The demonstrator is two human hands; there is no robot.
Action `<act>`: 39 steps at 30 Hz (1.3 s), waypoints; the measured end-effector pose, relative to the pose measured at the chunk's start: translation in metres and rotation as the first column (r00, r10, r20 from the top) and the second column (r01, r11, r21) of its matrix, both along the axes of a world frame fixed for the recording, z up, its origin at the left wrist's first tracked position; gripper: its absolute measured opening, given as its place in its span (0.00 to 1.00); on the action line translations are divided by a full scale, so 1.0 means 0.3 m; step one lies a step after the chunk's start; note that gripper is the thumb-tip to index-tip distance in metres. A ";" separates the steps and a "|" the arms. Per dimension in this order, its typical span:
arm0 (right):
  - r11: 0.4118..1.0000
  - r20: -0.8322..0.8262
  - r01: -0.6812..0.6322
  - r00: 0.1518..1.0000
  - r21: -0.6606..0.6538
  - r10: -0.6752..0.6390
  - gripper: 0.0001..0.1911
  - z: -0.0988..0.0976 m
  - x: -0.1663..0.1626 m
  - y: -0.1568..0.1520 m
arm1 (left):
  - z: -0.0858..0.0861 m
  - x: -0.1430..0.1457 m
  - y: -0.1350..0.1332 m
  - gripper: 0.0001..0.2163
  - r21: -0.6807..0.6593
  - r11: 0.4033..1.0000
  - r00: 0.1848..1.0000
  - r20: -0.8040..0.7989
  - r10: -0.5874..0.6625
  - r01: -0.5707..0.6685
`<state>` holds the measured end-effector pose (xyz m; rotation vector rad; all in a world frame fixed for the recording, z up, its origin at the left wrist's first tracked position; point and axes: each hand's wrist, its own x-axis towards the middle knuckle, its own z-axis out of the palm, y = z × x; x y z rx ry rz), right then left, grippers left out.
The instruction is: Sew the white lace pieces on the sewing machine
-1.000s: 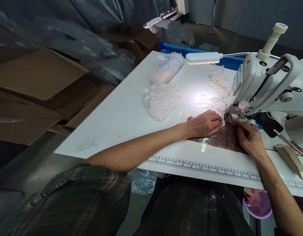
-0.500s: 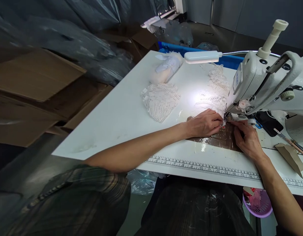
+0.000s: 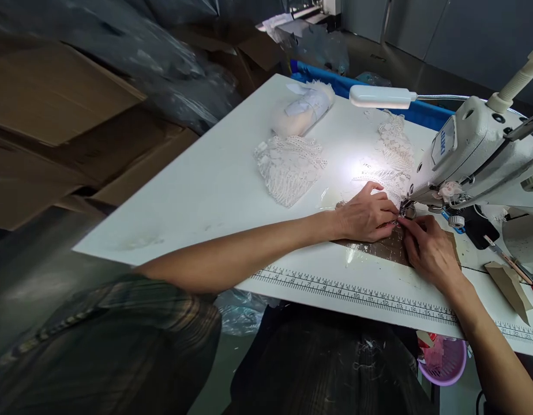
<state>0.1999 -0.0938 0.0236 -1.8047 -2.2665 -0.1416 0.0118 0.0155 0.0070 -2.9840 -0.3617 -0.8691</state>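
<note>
My left hand (image 3: 367, 214) lies on the white table (image 3: 206, 196) with its fingers drawn together, fingertips pressing white lace (image 3: 391, 167) at the needle of the white sewing machine (image 3: 478, 155). From the right, my right hand (image 3: 428, 249) meets it, fingers pinched close at the same spot beside the presser foot (image 3: 407, 210). What the right fingertips grip is too small to make out. Both hands rest over a brown taped patch (image 3: 390, 248) on the table.
A folded lace piece (image 3: 289, 168) and a wrapped pale bundle (image 3: 303, 109) lie further back. A lamp (image 3: 381, 97) shines on the work. A printed ruler (image 3: 357, 291) runs along the front edge. Scissors (image 3: 511, 262) and brown card (image 3: 509, 282) lie right. A purple basket (image 3: 443, 360) sits below; cardboard boxes (image 3: 54, 115) stand left.
My right hand has slid left and forward until its fingertips meet the left hand's at the presser foot. The left hand has stayed almost still; the view has shifted slightly.
</note>
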 end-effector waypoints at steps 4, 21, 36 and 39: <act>1.000 0.066 0.012 0.998 0.003 -0.012 0.21 0.007 -0.027 -0.009 | 0.011 -0.008 -0.008 0.13 0.009 1.000 0.998 -0.054 0.006 -0.006; 0.992 -0.098 0.048 0.993 -0.114 -0.059 0.20 0.037 -0.004 -0.004 | 0.031 -0.019 0.022 0.16 -0.024 1.000 0.978 -0.207 0.015 -0.020; 0.990 -0.532 0.109 0.835 -0.092 -0.141 0.22 0.008 0.115 0.044 | 0.029 -0.018 0.023 0.17 -0.087 0.995 0.980 -0.197 0.033 -0.051; 0.976 -0.541 0.215 0.819 -0.020 -0.192 0.16 -0.020 0.134 0.043 | 0.027 -0.018 0.025 0.17 -0.084 0.995 0.981 -0.190 0.032 -0.049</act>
